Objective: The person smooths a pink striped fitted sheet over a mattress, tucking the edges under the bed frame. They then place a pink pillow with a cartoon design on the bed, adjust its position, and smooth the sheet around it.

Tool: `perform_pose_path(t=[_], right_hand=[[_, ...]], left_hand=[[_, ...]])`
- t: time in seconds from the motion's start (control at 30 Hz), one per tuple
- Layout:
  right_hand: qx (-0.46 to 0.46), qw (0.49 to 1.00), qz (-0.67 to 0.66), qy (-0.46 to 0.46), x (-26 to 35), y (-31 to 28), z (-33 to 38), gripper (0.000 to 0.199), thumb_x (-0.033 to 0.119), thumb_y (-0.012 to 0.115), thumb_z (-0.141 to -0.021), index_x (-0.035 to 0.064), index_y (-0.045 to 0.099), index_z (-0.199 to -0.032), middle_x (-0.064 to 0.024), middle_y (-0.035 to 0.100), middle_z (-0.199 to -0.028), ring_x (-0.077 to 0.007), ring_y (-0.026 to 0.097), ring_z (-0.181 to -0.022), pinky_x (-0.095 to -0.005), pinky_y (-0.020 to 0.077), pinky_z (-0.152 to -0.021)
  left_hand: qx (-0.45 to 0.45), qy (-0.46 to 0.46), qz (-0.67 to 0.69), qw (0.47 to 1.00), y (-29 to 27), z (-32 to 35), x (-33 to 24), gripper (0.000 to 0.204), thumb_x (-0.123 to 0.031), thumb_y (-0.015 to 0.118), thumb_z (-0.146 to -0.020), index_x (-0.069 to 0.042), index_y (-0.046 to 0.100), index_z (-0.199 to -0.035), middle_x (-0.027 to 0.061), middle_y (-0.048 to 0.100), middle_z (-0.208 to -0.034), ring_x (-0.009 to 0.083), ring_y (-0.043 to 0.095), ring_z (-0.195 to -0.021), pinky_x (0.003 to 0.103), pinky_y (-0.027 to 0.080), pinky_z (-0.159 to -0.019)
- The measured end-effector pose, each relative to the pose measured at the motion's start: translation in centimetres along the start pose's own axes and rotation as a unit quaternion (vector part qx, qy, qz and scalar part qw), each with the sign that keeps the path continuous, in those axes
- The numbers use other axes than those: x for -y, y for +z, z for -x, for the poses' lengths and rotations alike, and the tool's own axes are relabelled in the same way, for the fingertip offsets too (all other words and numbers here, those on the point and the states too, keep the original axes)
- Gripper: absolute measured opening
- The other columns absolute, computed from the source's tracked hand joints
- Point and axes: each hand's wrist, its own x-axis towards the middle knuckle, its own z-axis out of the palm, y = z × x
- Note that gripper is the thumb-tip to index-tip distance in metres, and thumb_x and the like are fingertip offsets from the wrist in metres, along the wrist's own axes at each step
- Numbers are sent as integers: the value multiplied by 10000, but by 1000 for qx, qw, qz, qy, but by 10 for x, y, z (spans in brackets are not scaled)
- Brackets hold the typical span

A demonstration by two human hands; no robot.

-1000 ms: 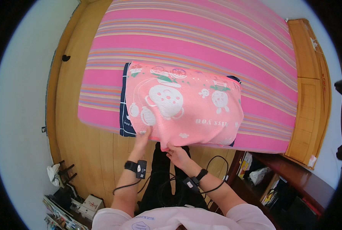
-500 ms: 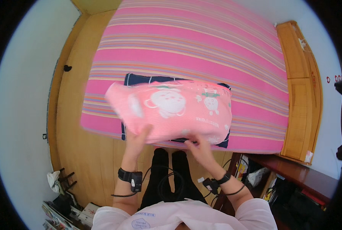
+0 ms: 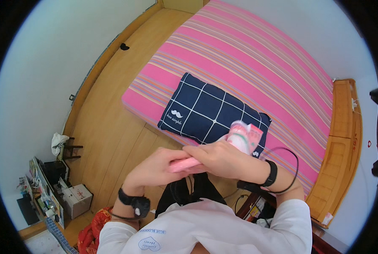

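Note:
A pink printed cloth (image 3: 245, 139) with white and green patches is bunched narrow between my two hands, in front of my body. My left hand (image 3: 155, 166) is closed round its left end, where a pink strip shows between the fingers. Over it reaches my right hand (image 3: 223, 158), also closed on the cloth, whose loose end sticks out beyond the knuckles. Just past my hands lies a navy pillow (image 3: 214, 106) with a white grid, flat on the near edge of the bed. Part of the cloth is hidden by my fingers.
The bed (image 3: 244, 72) has a pink striped sheet. A wooden headboard (image 3: 339, 139) stands on the right. To the left are a small dark stool (image 3: 72, 151) with a white cloth, a white box (image 3: 77, 199) and red fabric (image 3: 93, 230). Cables hang from both wrists.
The pink cloth was spread over the pillow; now it is lifted off and gathered in both hands near my body. The pillow lies uncovered. My view has turned, so the bed appears tilted.

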Motion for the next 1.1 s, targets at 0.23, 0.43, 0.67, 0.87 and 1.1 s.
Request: perform_pose_path(t=[0.23, 0.43, 0.67, 0.87, 1.1], right_hand=[[-80, 970, 199, -111, 65, -13, -20, 283, 186, 646, -760, 35, 663, -999, -32, 568, -773, -187, 579, -670, -305, 473, -496], [-202, 964, 175, -2, 106, -25, -33, 287, -60, 663, -692, 73, 746, -932, -106, 697, -823, -270, 702, -743, -336, 554, -647], [-365, 922, 63, 115, 163, -12, -60, 267, -115, 583, -765, 6, 709, -967, -55, 689, -859, -135, 664, -848, -277, 513, -758], [-251, 957, 75, 126, 152, 4, -86, 220, -95, 596, -799, 1, 676, -980, -72, 686, -847, -171, 641, -796, -290, 503, -753], [-305, 941, 140, 42, 167, 26, -180, 261, -86, 636, -793, 8, 672, -1034, -141, 693, -963, -263, 674, -851, -340, 523, -779]], left_hand=[[-239, -33, 87, 966, 9, 92, 49, 274, 100, 659, -765, 14, 735, -1013, 5, 700, -876, 58, 597, -833, 237, 495, -743], [-320, 10, 2, 947, -26, 190, 129, 207, 90, 643, -772, 9, 714, -948, 24, 672, -791, 71, 568, -743, 236, 445, -657], [-486, -15, -160, 859, -72, 315, 222, 126, 73, 613, -792, 5, 672, -880, 112, 619, -868, 177, 570, -712, 278, 423, -613], [-566, 75, -490, 659, -101, 401, 263, 77, 49, 598, -794, 6, 640, -844, 148, 628, -869, 257, 606, -723, 306, 451, -629], [-730, -40, -325, 600, -164, 496, 163, 216, 7, 566, -892, -82, 673, -1059, 177, 636, -783, 268, 628, -652, 355, 485, -634]])
